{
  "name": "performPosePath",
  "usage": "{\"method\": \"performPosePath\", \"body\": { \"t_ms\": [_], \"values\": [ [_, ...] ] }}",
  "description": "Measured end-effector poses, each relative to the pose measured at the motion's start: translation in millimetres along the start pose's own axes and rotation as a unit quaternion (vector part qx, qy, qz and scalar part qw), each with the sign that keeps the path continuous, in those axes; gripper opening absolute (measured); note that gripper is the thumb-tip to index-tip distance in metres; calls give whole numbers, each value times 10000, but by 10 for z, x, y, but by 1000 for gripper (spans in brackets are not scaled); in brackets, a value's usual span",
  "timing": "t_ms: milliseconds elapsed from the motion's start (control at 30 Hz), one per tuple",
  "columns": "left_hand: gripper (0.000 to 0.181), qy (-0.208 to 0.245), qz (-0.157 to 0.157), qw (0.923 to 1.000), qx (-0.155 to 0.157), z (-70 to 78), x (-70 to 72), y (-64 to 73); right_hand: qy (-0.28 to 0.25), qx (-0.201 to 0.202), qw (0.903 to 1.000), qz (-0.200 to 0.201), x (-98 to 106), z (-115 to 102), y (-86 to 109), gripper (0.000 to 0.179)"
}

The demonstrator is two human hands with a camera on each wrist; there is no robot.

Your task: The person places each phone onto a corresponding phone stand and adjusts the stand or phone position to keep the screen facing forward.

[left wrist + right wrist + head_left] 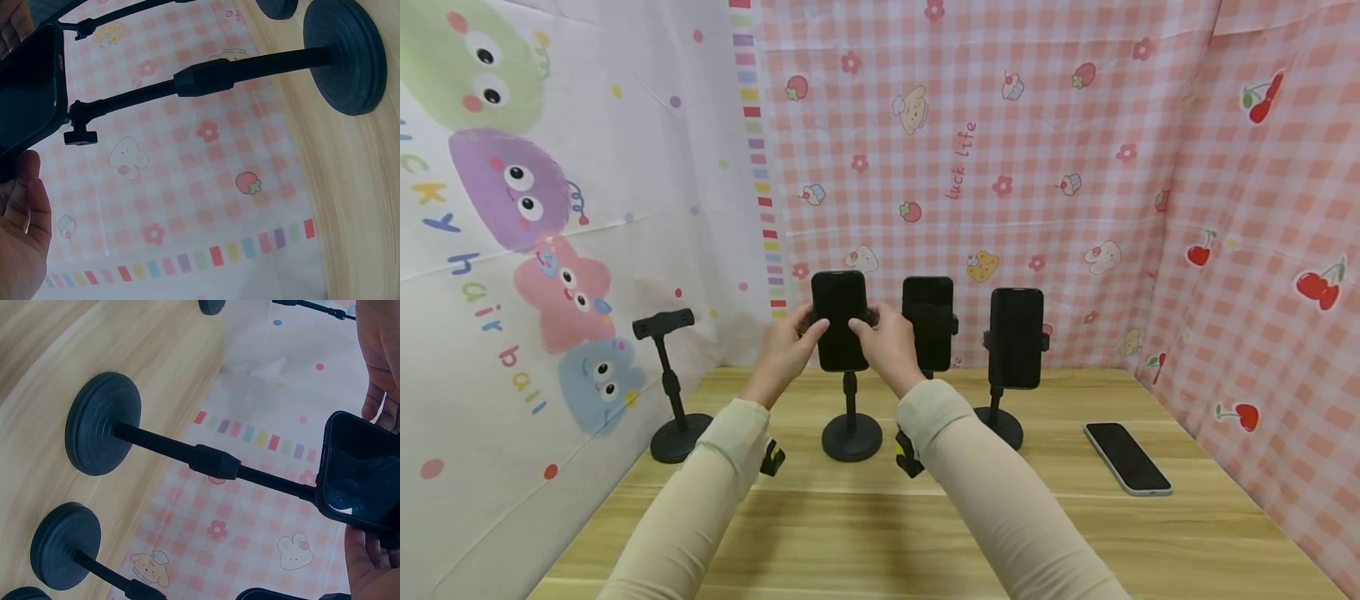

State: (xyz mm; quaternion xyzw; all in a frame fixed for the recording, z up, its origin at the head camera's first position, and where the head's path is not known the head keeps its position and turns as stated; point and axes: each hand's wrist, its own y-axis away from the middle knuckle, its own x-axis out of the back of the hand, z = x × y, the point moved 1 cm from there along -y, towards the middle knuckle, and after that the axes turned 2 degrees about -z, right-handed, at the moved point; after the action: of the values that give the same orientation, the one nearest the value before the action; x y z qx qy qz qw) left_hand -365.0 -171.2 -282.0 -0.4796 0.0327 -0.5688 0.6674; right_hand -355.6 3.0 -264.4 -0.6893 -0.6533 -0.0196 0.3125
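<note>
My left hand [786,346] and right hand [887,337] grip a black smartphone [840,300] from its two sides. Both thumbs lie on its dark front, while the other fingers reach round the edges. The phone stands upright at the top of a black phone stand [852,437], whose round base rests on the table. In the left wrist view, a small knob [81,136] sits just below the phone where the pole meets it. The phone hides the stand's clamp, so I cannot tell whether my fingers touch it.
Two more phones [928,321] [1017,337] stand upright on stands to the right. At the left is a stand [664,323] with a bare clamp. Another phone [1127,458] lies flat on the wooden table [865,542]. Patterned cloths [1037,125] hang behind and at both sides.
</note>
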Motion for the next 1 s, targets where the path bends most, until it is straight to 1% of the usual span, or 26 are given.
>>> {"method": "performPosePath", "body": {
  "t_ms": [100,300,433,567,700,1000],
  "values": [
    [32,44,-52,9999,141,-3,-4,-5,31,2,10000,-49,4,-3,-6,34],
    [30,230,-150,9984,487,-12,-23,-10,66,141,9998,-101,9,2,-20,25],
    [31,422,-144,9976,524,-11,-40,-16,77,194,9997,-110,22,8,-27,23],
    [36,531,-94,9973,500,-11,-57,-25,87,239,9996,-116,25,21,-31,24],
    [41,639,-148,9963,559,-9,-69,-38,54,253,9997,-3,17,36,-34,22],
    [38,942,-257,9930,669,-23,-54,-52,26,330,9994,19,0,27,-29,21]
  ]
}}
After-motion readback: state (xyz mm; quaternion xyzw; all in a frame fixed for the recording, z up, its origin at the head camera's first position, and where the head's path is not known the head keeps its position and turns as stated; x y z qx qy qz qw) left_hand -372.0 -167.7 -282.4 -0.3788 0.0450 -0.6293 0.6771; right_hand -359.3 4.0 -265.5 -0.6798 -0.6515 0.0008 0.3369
